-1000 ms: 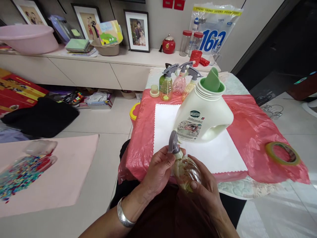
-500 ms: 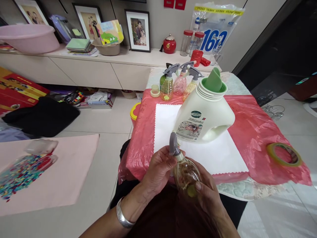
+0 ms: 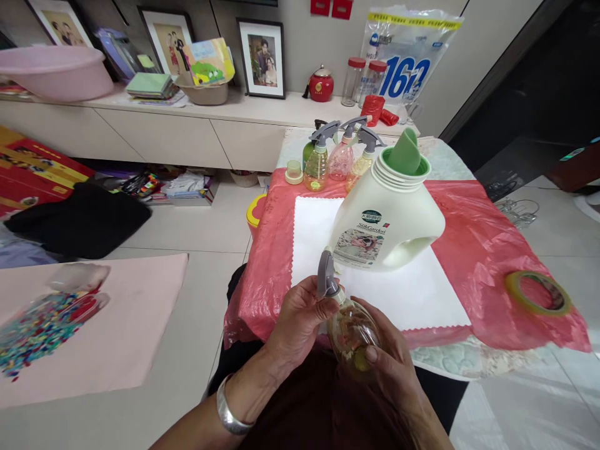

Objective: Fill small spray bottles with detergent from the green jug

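A clear yellowish spray bottle (image 3: 355, 330) with a grey trigger head is tilted in front of my body, between both hands. My left hand (image 3: 300, 319) pinches its neck just under the trigger. Around the lower body of the bottle curls my right hand (image 3: 391, 356), thumb near a round greenish spot. Just beyond stands a large pale-green detergent jug (image 3: 384, 219) on a white cloth (image 3: 309, 244), its green spout uncovered. Several more spray bottles (image 3: 316, 165) stand behind it, beside a small pale cap (image 3: 294, 171).
Red plastic sheeting (image 3: 262, 269) covers the table. A roll of tape (image 3: 538, 292) lies at its right. To the left, a pink board (image 3: 154, 300) holds scattered colourful pieces. A long cabinet (image 3: 154, 134) along the wall carries framed photos, a pink basin (image 3: 56, 72) and jars.
The spray bottle has shifted and turned very slightly in my hands, its trigger head moving a little left. Everything else looks the same.
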Demonstrator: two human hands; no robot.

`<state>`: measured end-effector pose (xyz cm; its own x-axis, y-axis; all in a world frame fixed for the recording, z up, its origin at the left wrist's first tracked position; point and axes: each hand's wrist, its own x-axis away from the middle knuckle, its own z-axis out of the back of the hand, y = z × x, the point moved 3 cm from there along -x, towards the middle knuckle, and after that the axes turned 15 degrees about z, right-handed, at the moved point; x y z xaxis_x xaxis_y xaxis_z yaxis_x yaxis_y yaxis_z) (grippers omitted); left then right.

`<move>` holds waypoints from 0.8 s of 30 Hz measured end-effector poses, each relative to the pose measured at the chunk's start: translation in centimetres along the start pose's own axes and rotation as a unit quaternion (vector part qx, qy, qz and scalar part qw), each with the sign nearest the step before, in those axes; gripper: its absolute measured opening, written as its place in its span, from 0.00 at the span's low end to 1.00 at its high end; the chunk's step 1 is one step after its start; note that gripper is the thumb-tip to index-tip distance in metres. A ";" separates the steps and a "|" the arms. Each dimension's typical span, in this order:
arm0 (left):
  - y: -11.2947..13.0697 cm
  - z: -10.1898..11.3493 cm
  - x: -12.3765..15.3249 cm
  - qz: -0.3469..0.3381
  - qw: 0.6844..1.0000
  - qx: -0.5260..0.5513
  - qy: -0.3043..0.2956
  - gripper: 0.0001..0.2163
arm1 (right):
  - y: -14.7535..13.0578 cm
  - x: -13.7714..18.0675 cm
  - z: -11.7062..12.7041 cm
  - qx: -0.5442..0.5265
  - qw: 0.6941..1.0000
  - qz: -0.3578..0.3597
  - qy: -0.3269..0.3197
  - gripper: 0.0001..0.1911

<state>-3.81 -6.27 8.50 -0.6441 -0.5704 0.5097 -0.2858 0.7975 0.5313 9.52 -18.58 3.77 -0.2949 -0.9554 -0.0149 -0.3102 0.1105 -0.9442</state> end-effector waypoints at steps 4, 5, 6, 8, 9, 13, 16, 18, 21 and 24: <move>0.1 -0.1 0.1 0.016 1.000 0.008 -0.023 0.20 | -0.2 -0.1 -0.8 -0.082 0.997 -0.004 -0.004 0.35; 0.2 -0.1 0.1 0.019 0.999 0.011 -0.030 0.20 | -0.3 -0.2 -1.1 -0.100 0.995 -0.007 -0.006 0.34; 0.2 -0.2 0.2 0.022 0.999 0.013 -0.039 0.21 | -0.5 -0.2 -1.3 -0.115 0.993 -0.012 -0.007 0.34; 0.2 -0.2 0.2 0.025 0.998 0.020 -0.055 0.21 | -1.0 -0.4 -1.8 -0.139 0.990 -0.023 -0.009 0.33; 0.2 -0.3 0.2 0.026 0.997 0.023 -0.063 0.21 | -1.2 -0.5 -2.0 -0.150 0.988 -0.030 -0.010 0.33; 0.2 -0.2 0.2 0.033 0.995 0.026 -0.091 0.21 | -1.8 -1.0 -2.5 -0.186 0.981 -0.054 -0.019 0.33; 0.3 -0.3 0.0 0.027 0.995 0.019 -0.094 0.21 | -1.8 -1.3 -2.7 -0.187 0.980 -0.066 -0.026 0.31; 0.5 -0.2 0.0 0.014 0.997 0.010 -0.070 0.20 | -1.6 -1.2 -2.7 -0.161 0.986 -0.051 -0.014 0.32; 0.9 0.0 0.3 -0.014 0.999 -0.038 -0.021 0.20 | -0.9 -0.9 -2.0 -0.092 0.995 -0.011 0.028 0.38; 1.5 0.1 0.7 -0.021 0.996 -0.085 0.001 0.20 | 0.0 -1.0 -1.0 -0.021 0.999 0.007 0.024 0.45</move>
<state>-4.81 -5.47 9.57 -0.6321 -0.6036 0.4859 -0.1877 0.7277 0.6597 8.88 -17.40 4.14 -0.3422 -0.9396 -0.0117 -0.3430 0.1365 -0.9294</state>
